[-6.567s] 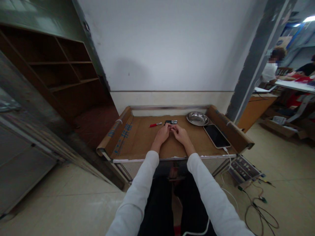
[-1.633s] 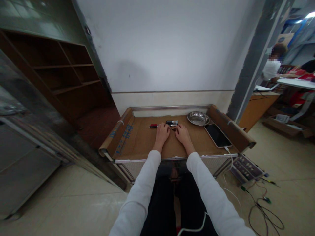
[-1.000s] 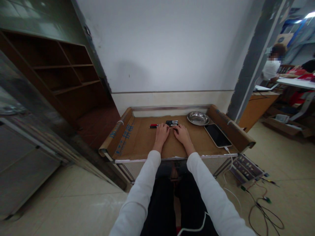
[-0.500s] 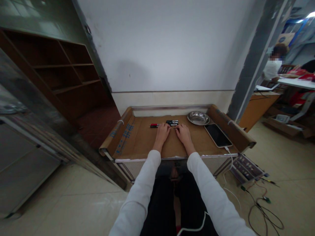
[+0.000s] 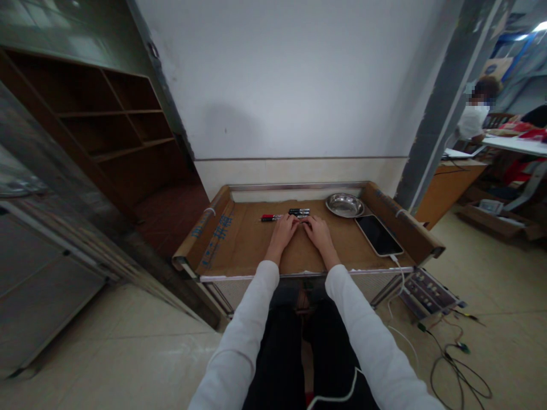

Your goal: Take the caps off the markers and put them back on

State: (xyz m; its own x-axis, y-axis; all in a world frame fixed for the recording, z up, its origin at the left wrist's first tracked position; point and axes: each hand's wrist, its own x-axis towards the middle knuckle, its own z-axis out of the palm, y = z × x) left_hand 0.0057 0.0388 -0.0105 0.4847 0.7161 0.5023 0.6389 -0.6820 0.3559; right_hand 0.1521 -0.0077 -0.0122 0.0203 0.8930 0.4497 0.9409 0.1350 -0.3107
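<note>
- Left hand [image 5: 282, 232], right hand [image 5: 318, 232]: curled, close together; whether grasping anything, cannot tell.
- Black pens [image 5: 299, 211]: on tabletop [image 5: 248, 250], just beyond both hands.
- Red pen [image 5: 266, 216]: beside left hand.

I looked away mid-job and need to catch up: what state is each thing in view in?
Left hand, curled, grip too small to tell
Right hand, curled, grip too small to tell
Red pen, lying flat
Black pens, lying flat
Dish, right side up
Phone, face up, screen dark
Cable, plugged into phone
Cardboard, sides turned up
Carton, open
Ceiling light, on
</note>
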